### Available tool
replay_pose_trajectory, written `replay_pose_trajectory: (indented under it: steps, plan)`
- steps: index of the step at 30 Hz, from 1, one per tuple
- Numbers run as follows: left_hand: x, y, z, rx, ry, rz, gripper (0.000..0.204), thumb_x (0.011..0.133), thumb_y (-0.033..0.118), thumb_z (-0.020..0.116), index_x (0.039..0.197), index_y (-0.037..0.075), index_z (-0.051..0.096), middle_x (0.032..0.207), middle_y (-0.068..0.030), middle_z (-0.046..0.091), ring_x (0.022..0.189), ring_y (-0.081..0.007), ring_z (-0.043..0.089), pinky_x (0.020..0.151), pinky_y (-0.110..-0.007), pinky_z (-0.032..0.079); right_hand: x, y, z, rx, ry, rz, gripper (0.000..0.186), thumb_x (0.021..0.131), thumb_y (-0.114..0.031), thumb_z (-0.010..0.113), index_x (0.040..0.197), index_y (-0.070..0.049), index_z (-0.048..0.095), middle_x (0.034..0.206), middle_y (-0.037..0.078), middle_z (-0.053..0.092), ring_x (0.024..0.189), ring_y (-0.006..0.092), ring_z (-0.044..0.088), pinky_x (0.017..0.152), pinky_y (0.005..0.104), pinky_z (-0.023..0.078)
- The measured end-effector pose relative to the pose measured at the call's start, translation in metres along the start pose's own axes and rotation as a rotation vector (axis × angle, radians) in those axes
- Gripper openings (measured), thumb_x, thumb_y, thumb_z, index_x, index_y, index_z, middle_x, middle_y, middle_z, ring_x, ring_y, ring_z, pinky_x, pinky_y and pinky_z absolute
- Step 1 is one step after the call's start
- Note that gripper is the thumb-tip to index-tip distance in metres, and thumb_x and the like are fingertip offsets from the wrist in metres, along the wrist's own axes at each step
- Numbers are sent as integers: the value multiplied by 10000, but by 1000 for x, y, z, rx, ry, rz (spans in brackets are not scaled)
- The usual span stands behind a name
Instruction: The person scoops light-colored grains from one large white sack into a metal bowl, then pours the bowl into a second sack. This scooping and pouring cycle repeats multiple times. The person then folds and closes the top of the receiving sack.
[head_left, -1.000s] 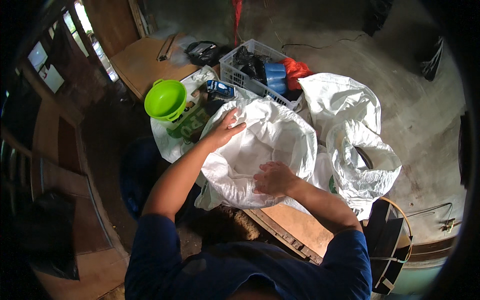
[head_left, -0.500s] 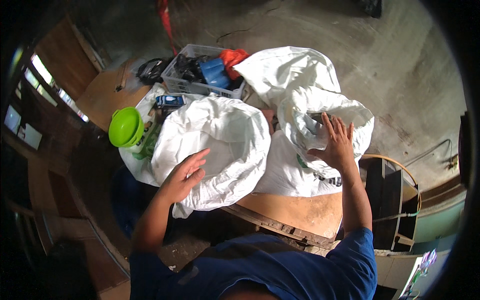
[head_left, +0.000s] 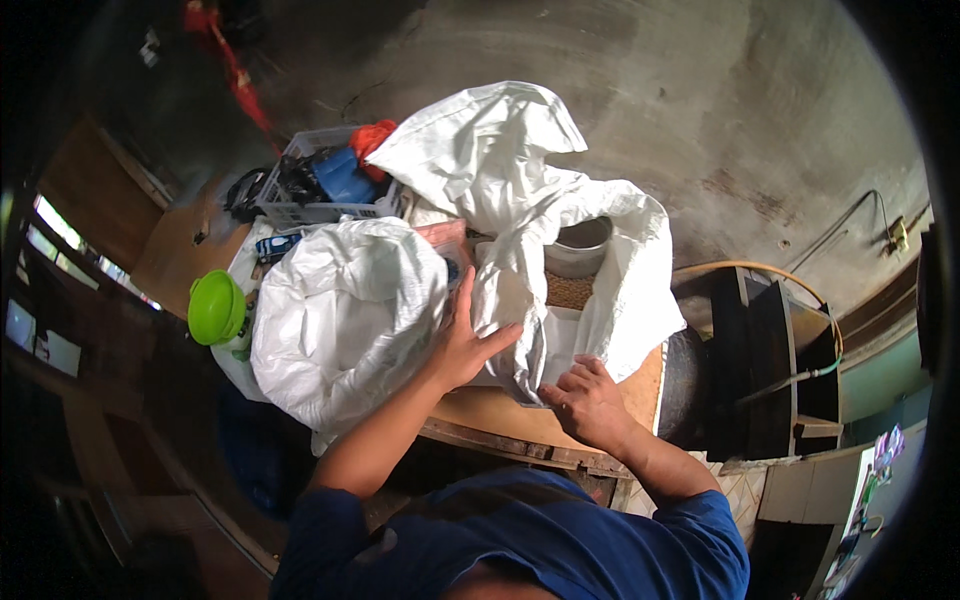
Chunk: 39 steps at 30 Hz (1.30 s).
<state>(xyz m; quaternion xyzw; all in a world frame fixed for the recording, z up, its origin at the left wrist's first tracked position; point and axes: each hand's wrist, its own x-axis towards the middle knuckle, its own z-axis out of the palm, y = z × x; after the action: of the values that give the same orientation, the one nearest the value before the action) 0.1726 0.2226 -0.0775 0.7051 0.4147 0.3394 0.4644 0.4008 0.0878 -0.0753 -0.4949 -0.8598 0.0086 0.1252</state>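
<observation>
The grain sack (head_left: pixel 640 270), white and wide-mouthed, stands on the tan worktop (head_left: pixel 490 415) near its right edge, a little back from the front edge. In it, brown grain (head_left: pixel 568 292) shows toward the back, and a metal pot (head_left: pixel 578 258) sits there rim upward; its inside is too dark to make out. The right hand (head_left: pixel 595 405) is at the sack's front rim, its fingers curled in and pinching the cloth. The left hand (head_left: pixel 458 350) is at the sack's left side, thumb spread wide from the fingers (head_left: pixel 466 300); the thumb lies against the folds and nothing is gripped.

Just left of that hand, a second sack (head_left: pixel 285 340) stands with its mouth open and rolled. Inside is a whitish surface; whether lining or contents, I cannot tell. More white cloth (head_left: pixel 490 150) rises behind the grain sack, toward the rear edge; I cannot tell if it is a separate sack.

Near the worktop's left end is a round green bowl (head_left: pixel 215 308), tilted. Behind the second sack, a grey plastic basket (head_left: pixel 320 213) holds black plastic bags (head_left: pixel 297 182), a blue container (head_left: pixel 343 178) and a red bag (head_left: pixel 370 142). A small blue box (head_left: pixel 276 247) lies between basket and second sack.
</observation>
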Motion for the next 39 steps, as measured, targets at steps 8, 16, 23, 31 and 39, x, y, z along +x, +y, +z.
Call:
replay_pose_trajectory:
  steps: [8, 16, 23, 31, 39]
  plan:
    - [43, -33, 57, -261, 51, -96, 730, 875, 103, 689, 1522, -22, 375, 1365, -157, 581, 1255, -237, 555, 1049, -349, 447, -23, 26, -23, 240, 308, 86, 501, 835, -399, 803, 1222, -99, 700, 1127, 151, 617, 1098, 351, 610, 1099, 533, 427]
    - [13, 3, 48, -436, 64, -74, 378, 894, 18, 502, 1253, -43, 600, 1092, -74, 663, 950, -135, 595, 845, -275, 488, 15, 184, -25, 1211, 764, 899, 1111, 831, -410, 859, 1588, 101, 226, 1581, 321, 332, 1485, 380, 336, 1207, 424, 300]
    - [-46, 41, 42, -561, 61, -115, 330, 889, -2, 475, 1191, -51, 599, 1046, -48, 663, 931, -100, 585, 842, -254, 469, 1, 223, -2, 1172, 572, 824, 704, 801, 29, 736, 1446, 30, 453, 1251, 183, 657, 1086, 265, 666, 933, 361, 535]
    - [-116, 29, 11, -974, 58, 23, 660, 790, 72, 501, 1417, -133, 477, 1316, -234, 646, 1212, -304, 642, 1066, -401, 485, -77, 174, -55, 1516, 540, 712, 572, 707, 77, 437, 1242, 51, 638, 985, 75, 721, 772, 99, 659, 680, 245, 504]
    - [-112, 36, 7, -818, 245, -147, 860, 777, 135, 585, 1557, -77, 289, 1545, -182, 446, 1430, -277, 436, 1205, -396, 297, -100, 155, -99, 1596, 426, 614, 649, 598, -192, 638, 1191, 70, 616, 1037, 110, 715, 889, 176, 696, 811, 265, 520]
